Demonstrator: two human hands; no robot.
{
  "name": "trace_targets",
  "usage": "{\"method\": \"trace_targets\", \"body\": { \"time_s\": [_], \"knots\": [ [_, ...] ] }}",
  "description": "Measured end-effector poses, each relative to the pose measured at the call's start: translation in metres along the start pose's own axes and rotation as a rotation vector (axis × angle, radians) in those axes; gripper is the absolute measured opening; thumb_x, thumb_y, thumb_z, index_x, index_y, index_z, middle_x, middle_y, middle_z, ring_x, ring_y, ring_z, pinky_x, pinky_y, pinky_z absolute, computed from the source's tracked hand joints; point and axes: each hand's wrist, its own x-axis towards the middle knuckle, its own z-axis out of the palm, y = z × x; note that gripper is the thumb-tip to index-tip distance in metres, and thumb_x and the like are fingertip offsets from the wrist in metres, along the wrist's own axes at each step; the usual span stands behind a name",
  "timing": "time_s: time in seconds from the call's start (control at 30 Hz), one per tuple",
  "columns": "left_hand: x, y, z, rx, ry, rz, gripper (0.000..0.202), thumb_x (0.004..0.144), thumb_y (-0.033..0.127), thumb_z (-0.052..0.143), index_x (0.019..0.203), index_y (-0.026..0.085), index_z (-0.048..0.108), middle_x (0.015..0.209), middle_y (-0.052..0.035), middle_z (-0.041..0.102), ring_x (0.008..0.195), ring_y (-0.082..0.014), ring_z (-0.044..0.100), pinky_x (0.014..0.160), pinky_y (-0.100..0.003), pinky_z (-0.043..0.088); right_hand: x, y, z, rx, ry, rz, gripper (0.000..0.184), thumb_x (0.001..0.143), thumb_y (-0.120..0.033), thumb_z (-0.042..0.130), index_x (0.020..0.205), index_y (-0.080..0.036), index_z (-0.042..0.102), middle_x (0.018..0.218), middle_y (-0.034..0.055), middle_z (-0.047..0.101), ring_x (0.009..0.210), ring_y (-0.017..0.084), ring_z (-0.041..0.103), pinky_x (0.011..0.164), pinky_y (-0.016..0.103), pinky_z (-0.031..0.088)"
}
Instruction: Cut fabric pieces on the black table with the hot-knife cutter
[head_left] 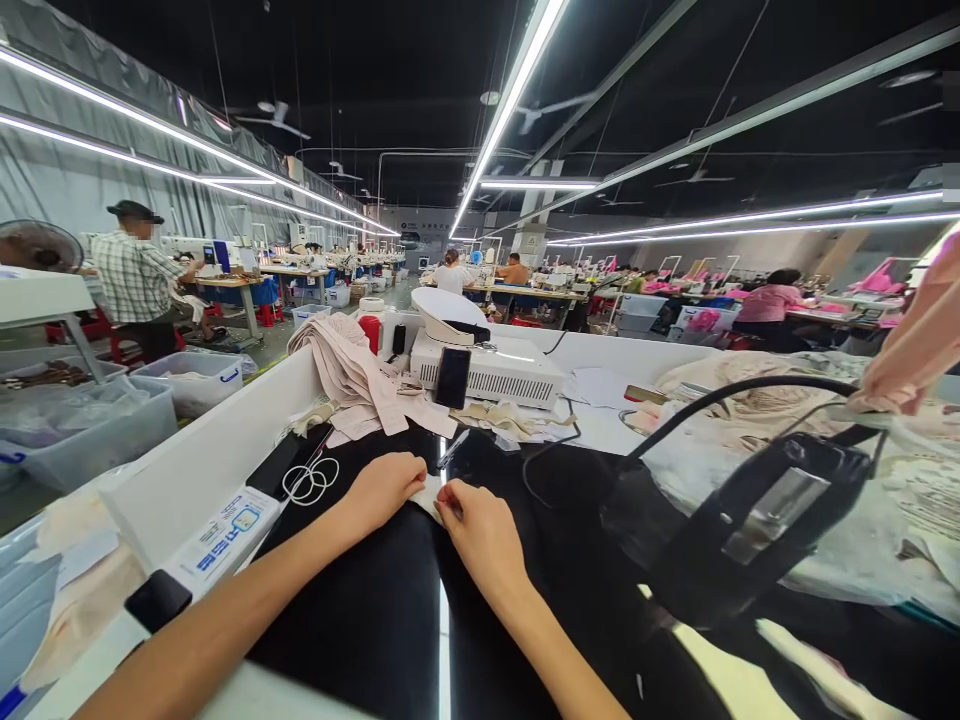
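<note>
Over the glossy black tabletop [360,610], my left hand [386,488] and my right hand [480,525] are close together. Between them is a small pale piece of fabric [429,497]. The left fingers are pinched on its left end, the right fingers on its right end. Parts of the fabric are covered by my fingers. Just beyond my hands lies a small slender tool [454,450], too small to name surely. Farther back, a pile of pale pink fabric strips [360,375] spills over the table's raised edge.
A phone [453,377] leans on a white vented box [517,372]. A coiled white cable [310,482] and a white-blue carton [225,535] lie left. A black machine [765,530] with a thick cable stands right, near bagged fabric [720,400]. Other people work at tables beyond.
</note>
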Motion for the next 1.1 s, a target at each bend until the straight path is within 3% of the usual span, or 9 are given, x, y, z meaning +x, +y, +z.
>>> {"method": "trace_targets", "body": {
  "time_s": [0.2,0.3,0.37,0.53,0.77,0.97,1.1],
  "knots": [
    [-0.002,-0.006,0.009,0.125,0.003,-0.012,0.005,0.106,0.016,0.073,0.106,0.021,0.073,0.114,-0.0056,0.075,0.114,-0.0266,0.071,0.103,-0.036,0.055,-0.003,-0.005,0.002,-0.067,-0.050,0.015,0.012,0.107,-0.013,0.071,0.100,-0.019,0.078,0.095,0.0016,0.078,0.103,0.024,0.075,0.099,0.042,0.055],
    [-0.002,-0.013,0.013,0.140,0.040,-0.030,0.020,0.106,0.019,0.075,0.125,0.022,0.072,0.126,-0.0077,0.075,0.120,-0.0276,0.071,0.107,-0.039,0.056,-0.003,-0.009,0.000,-0.076,-0.035,0.056,0.006,0.108,-0.017,0.072,0.110,-0.018,0.078,0.104,0.0062,0.080,0.109,0.027,0.076,0.099,0.042,0.055],
    [-0.003,-0.018,0.015,0.119,0.047,-0.030,0.027,0.105,0.020,0.074,0.132,0.022,0.072,0.128,-0.0089,0.076,0.121,-0.0279,0.072,0.108,-0.040,0.057,-0.003,-0.012,-0.003,-0.090,-0.020,0.102,0.013,0.110,-0.024,0.072,0.120,-0.016,0.076,0.115,0.0091,0.079,0.115,0.029,0.075,0.103,0.046,0.058],
    [-0.006,-0.039,0.021,0.009,0.050,0.016,0.022,0.104,0.030,0.064,0.118,0.020,0.078,0.125,-0.0130,0.077,0.118,-0.0324,0.072,0.109,-0.046,0.055,-0.001,-0.020,-0.007,-0.126,-0.068,0.177,0.031,0.112,-0.043,0.072,0.131,-0.018,0.074,0.132,0.0101,0.076,0.124,0.029,0.074,0.111,0.054,0.060],
    [-0.003,-0.065,0.031,-0.100,0.074,0.042,0.036,0.095,0.058,0.054,0.097,0.025,0.070,0.104,-0.0087,0.077,0.100,-0.0321,0.071,0.093,-0.044,0.055,0.009,-0.024,0.005,-0.052,-0.163,0.198,0.029,0.110,-0.042,0.075,0.124,-0.017,0.076,0.131,0.0095,0.076,0.124,0.029,0.074,0.111,0.054,0.062],
    [-0.010,-0.053,0.021,-0.110,0.036,0.077,0.043,0.095,0.065,0.046,0.087,0.026,0.063,0.087,-0.0048,0.072,0.084,-0.0289,0.068,0.080,-0.038,0.053,0.007,-0.027,0.004,0.076,-0.189,0.191,0.025,0.110,-0.039,0.075,0.120,-0.017,0.076,0.124,0.0080,0.077,0.115,0.026,0.076,0.105,0.050,0.064],
    [-0.020,-0.033,0.011,-0.127,-0.088,0.120,0.044,0.097,0.065,0.045,0.085,0.026,0.061,0.082,-0.0030,0.071,0.080,-0.0263,0.066,0.077,-0.033,0.052,-0.013,-0.023,-0.006,0.168,-0.170,0.181,0.019,0.109,-0.036,0.076,0.109,-0.017,0.075,0.111,0.0048,0.077,0.103,0.023,0.075,0.098,0.044,0.064]
  ]
}}
